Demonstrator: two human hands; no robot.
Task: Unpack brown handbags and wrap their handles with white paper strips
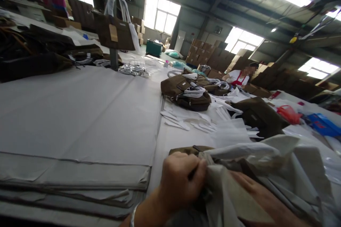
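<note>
At the front of the table lies an olive-brown bag [192,148], mostly hidden by my hands and by large crumpled sheets of whitish wrapping paper [290,173]. My left hand [183,177], with a silver bangle on the wrist, is closed in a pinch at the bag's near edge, where bag and paper meet. To its right, my right hand [246,182] reaches into the folds of the paper at the bag's opening. Its fingertips are hidden there, so I cannot see what they touch.
Stacked large sheets [80,113] cover the table's left. Beyond my hands stand a finished brown bag [183,92], another dark bag [259,115], white paper strips [176,122], a red plastic bag [289,113] and a blue box [325,124]. A co-worker [238,78] is farther back. A post holds a hanging bag [119,32].
</note>
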